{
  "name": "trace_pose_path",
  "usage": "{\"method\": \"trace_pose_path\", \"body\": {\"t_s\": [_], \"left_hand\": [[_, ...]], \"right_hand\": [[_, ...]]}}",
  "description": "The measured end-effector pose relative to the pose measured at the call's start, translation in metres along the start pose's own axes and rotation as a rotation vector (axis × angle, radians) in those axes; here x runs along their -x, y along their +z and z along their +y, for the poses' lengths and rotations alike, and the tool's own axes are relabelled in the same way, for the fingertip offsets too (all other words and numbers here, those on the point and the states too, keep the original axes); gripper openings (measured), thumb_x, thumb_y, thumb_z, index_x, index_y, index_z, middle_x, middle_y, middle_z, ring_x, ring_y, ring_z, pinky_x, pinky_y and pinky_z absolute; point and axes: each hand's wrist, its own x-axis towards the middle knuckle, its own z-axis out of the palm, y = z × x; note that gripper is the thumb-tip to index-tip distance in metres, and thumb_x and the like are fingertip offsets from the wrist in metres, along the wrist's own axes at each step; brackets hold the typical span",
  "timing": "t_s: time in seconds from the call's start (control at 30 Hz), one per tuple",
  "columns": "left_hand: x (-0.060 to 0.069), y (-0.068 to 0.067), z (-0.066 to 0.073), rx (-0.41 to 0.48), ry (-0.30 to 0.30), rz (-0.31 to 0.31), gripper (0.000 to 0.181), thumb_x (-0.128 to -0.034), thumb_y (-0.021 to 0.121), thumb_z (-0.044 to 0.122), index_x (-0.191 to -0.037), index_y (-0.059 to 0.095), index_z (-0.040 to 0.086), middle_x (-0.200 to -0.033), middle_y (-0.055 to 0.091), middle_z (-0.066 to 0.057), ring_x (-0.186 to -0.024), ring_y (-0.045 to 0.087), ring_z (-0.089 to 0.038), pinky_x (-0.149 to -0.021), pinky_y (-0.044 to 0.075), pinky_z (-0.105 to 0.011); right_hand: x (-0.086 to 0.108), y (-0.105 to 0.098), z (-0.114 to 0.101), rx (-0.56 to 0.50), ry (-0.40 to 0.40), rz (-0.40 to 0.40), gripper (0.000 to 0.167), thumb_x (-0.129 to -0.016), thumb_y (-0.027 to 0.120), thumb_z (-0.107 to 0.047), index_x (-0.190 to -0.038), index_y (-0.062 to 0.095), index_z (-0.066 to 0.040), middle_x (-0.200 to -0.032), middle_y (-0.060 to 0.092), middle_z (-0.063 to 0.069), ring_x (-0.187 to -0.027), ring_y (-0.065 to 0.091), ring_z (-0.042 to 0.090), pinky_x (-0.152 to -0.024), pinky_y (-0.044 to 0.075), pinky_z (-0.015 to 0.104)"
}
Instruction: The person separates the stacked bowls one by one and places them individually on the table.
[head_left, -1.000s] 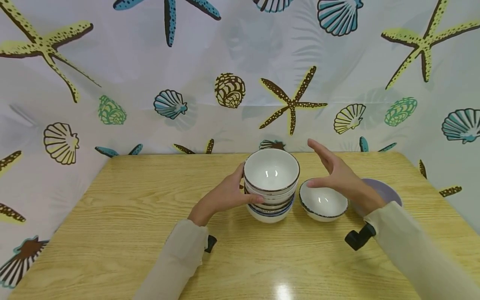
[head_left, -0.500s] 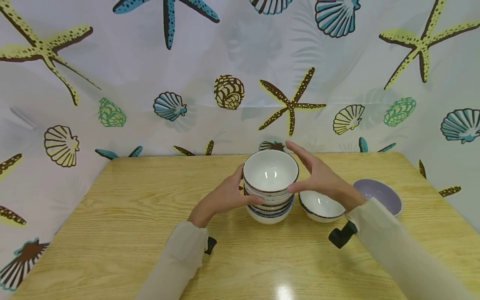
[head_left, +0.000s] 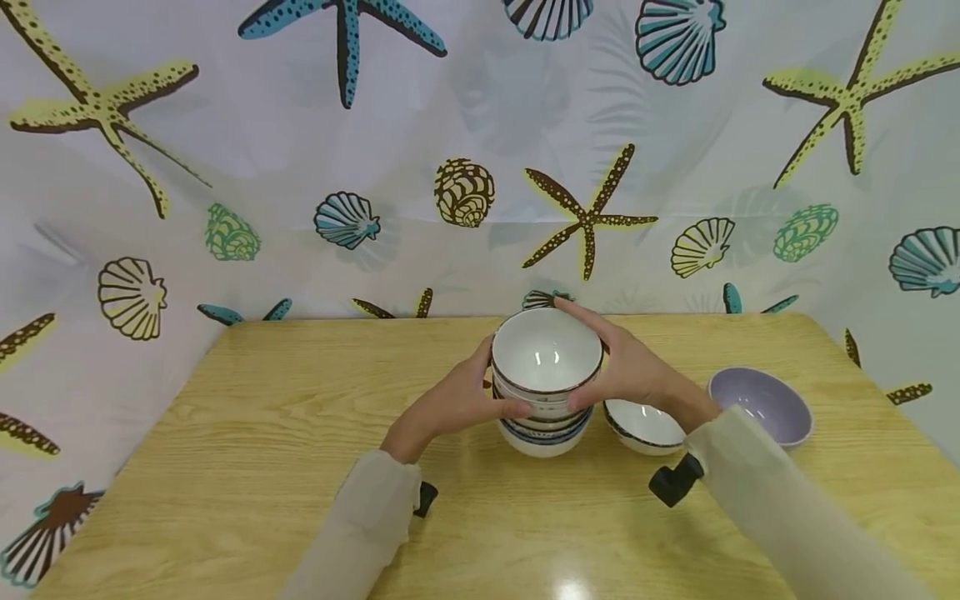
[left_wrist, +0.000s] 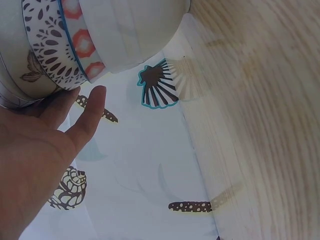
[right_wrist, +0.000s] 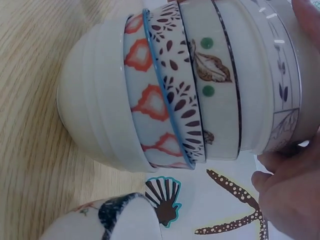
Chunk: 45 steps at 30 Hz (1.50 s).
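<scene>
A stack of several nested bowls [head_left: 546, 354] stands upright on the wooden table, the top one white inside with a dark rim. My left hand [head_left: 453, 402] grips its left side, thumb in front and fingers behind. My right hand [head_left: 630, 367] holds the upper right side, thumb at the front and a finger at the far rim. In the right wrist view the bowls [right_wrist: 172, 90] show red, brown and leaf patterns, with my right hand [right_wrist: 292, 187] at the upper ones. The left wrist view shows my left hand [left_wrist: 42, 145] against the patterned sides [left_wrist: 50, 45].
Right of the stack is a white bowl [head_left: 643, 423] with a dark rim, partly behind my right hand. A purple bowl [head_left: 761, 404] sits farther right. Behind the wooden table [head_left: 247, 433] hangs a cloth [head_left: 405, 150] printed with shells and starfish.
My right hand has moved left from above the white bowl onto the stack's right side. My left hand has stayed on the stack. The purple bowl is less covered by the right arm.
</scene>
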Motion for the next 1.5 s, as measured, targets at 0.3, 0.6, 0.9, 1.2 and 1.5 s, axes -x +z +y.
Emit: {"method": "trace_pose_path", "body": {"t_s": [0.3,0.6,0.9,1.2,1.5], "left_hand": [[0.002,-0.001,0.001,-0.015,0.004,0.002,0.113,-0.0716,0.076,0.056,-0.154,0.008,0.018,-0.151,0.033,-0.009,-0.136,0.035,-0.030,-0.100,0.040,-0.055],[0.002,-0.002,-0.001,-0.011,-0.004,0.006,0.115,-0.0718,0.076,0.057,-0.154,0.005,0.021,-0.152,0.031,-0.008,-0.137,0.033,-0.029,-0.100,0.040,-0.054],[0.004,-0.003,0.001,-0.008,-0.003,0.006,0.114,-0.0725,0.076,0.056,-0.154,0.005,0.020,-0.152,0.031,-0.009,-0.137,0.033,-0.029,-0.101,0.039,-0.055],[0.003,-0.002,-0.002,-0.011,0.004,0.003,0.114,-0.0721,0.076,0.056,-0.154,0.006,0.020,-0.152,0.031,-0.009,-0.136,0.034,-0.030,-0.100,0.040,-0.055],[0.001,-0.002,0.000,-0.016,0.002,-0.003,0.119,-0.0687,0.073,0.065,-0.154,0.005,0.019,-0.153,0.029,-0.009,-0.138,0.031,-0.029,-0.101,0.039,-0.055]], "right_hand": [[0.001,0.008,0.001,0.043,0.008,0.059,0.115,-0.060,0.092,-0.023,-0.153,0.023,-0.019,-0.156,0.023,0.012,-0.133,0.036,0.039,-0.099,0.042,0.054],[0.002,0.015,0.002,0.035,0.028,0.100,0.116,-0.060,0.092,-0.028,-0.153,0.022,-0.023,-0.157,0.021,0.009,-0.134,0.034,0.037,-0.102,0.039,0.055],[0.001,0.017,0.003,0.065,0.017,0.110,0.120,-0.057,0.092,-0.035,-0.153,0.022,-0.020,-0.155,0.023,0.011,-0.132,0.036,0.037,-0.101,0.040,0.054],[0.002,0.021,0.005,0.114,0.027,0.158,0.113,-0.062,0.091,-0.021,-0.153,0.024,-0.022,-0.157,0.022,0.009,-0.135,0.034,0.036,-0.102,0.039,0.057],[0.002,0.020,0.006,0.125,0.032,0.180,0.110,-0.063,0.090,-0.021,-0.152,0.025,-0.021,-0.158,0.021,0.007,-0.139,0.029,0.035,-0.105,0.035,0.058]]}}
